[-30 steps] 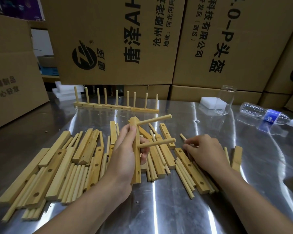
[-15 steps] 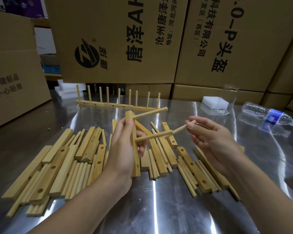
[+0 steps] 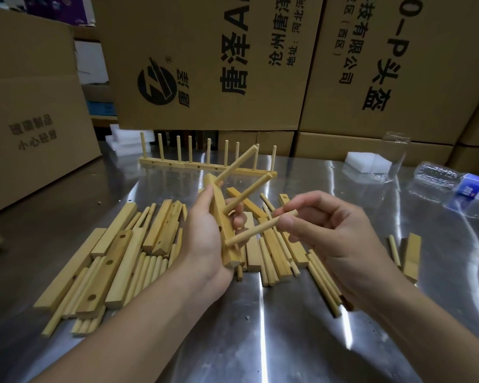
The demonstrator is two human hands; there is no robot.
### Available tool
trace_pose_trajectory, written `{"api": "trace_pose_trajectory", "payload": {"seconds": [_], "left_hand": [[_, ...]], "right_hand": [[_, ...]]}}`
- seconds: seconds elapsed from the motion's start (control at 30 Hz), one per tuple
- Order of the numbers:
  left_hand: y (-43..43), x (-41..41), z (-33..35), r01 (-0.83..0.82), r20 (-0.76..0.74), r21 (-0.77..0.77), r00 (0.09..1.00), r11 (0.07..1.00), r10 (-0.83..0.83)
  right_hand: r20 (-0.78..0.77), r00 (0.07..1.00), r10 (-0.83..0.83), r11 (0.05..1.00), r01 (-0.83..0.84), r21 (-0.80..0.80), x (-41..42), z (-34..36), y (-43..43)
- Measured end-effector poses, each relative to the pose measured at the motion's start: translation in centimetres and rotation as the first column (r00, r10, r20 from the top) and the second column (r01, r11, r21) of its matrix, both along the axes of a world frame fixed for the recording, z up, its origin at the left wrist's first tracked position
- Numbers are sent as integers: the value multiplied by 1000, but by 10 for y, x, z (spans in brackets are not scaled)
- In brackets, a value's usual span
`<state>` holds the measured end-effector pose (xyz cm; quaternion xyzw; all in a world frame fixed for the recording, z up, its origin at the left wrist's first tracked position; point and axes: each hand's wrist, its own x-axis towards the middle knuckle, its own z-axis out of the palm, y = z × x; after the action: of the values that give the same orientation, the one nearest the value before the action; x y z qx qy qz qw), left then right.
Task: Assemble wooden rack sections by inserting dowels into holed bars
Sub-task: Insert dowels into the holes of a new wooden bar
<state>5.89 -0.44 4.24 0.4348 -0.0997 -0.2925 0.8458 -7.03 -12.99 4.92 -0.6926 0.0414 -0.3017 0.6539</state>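
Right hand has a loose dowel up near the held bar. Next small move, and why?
Probably push the dowel endwise into the free hole low on the bar. The left hand grips the bar, which carries two seated dowels higher up. The right hand pinches the dowel with its tip at the bar's lower part, not visibly seated. The hole itself is hidden.

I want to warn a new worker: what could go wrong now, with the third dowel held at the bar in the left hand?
1. The right hand pinches the third dowel near its far end, so its tip at the bar may enter askew and jam.
2. Only the left hand holds the bar, off the table; a push might twist it or loosen the two seated dowels.
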Motion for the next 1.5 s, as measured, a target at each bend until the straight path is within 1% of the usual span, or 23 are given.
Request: {"api": "trace_pose_trajectory", "payload": {"seconds": [0.07, 0.13, 0.37, 0.47, 0.53, 0.57, 0.63, 0.7, 0.77, 0.87, 0.93, 0.97, 1.1, 1.2, 1.3, 1.33, 1.37, 1.4, 1.43, 1.47, 1.5], "left_hand": [[3, 0, 1, 36, 6, -34, 999, 999, -36], [4, 1, 1, 64, 16, -54, 998, 996, -63], [6, 9, 4, 144, -113, -234, 978, 962, -174], [6, 9, 3, 151, -88, -224, 981, 963, -175], [5, 9, 1, 128, -33, -161, 990, 979, -135], [5, 9, 0, 106, 12, -114, 994, 988, -106], [4, 8, -1, 54, 137, -41, 989, 998, -48], [4, 7, 0, 33, 252, -19, 967, 999, -27], [5, 6, 1, 38, 318, -15, 948, 999, -31], [4, 1, 0, 59, 385, -15, 922, 998, -49], [2, -5, -3, 76, 444, -9, 894, 997, -64], [1, -7, -5, 82, 469, -5, 881, 997, -70], [0, -8, -10, 71, 547, -4, 835, 997, -57], [1, -8, -13, 51, 605, -11, 796, 999, -34], [1, -10, -13, 31, 667, -15, 745, 999, -13], [1, -10, -12, 24, 695, -19, 719, 1000, -4], [1, -11, -11, 14, 727, -26, 686, 1000, 10], [2, -12, -10, 7, 761, -37, 648, 999, 24], [2, -13, -8, 6, 797, -47, 603, 999, 34], [3, -14, -6, 12, 830, -55, 556, 998, 39], [4, -15, -5, 19, 860, -57, 509, 998, 40]], "right_hand": [[4, 1000, -9, 997, 10, -76, 0, -1, 3], [2, 1000, -5, 993, 5, -120, -1, 0, 3], [-45, 999, 2, 989, -8, -148, -6, 9, -5], [-52, 999, -7, 982, -3, -188, -9, 11, -6], [-51, 999, -20, 966, 6, -259, -11, 14, -5], [-56, 998, -27, 948, 8, -319, -12, 16, -4], [-69, 995, -78, 867, 33, -497, -15, 18, -2], [-78, 984, -159, 730, 64, -681, -17, 17, -1], [-114, 976, -188, 611, 25, -791, -16, 14, 2], [-188, 967, -175, 471, -85, -878, -11, 5, 11], [-208, 965, -161, 424, -123, -897, -7, -2, 17], [-206, 967, -148, 424, -126, -897, -5, -4, 19], [-200, 975, -96, 494, -128, -860, -1, -12, 18], [-273, 959, -71, 601, -177, -780, 1, -18, 17], [-352, 936, -15, 723, -233, -651, 2, -18, 18], [-384, 923, 18, 772, -257, -582, 2, -17, 18], [-426, 902, 65, 833, -285, -475, 2, -16, 19], [-474, 871, 128, 896, -306, -322, 1, -15, 20], [-512, 834, 207, 936, -321, -145, 0, -13, 22], [-527, 798, 292, 942, -334, 16, -1, -10, 24], [-523, 773, 360, 930, -342, 135, -1, -8, 25]]}}
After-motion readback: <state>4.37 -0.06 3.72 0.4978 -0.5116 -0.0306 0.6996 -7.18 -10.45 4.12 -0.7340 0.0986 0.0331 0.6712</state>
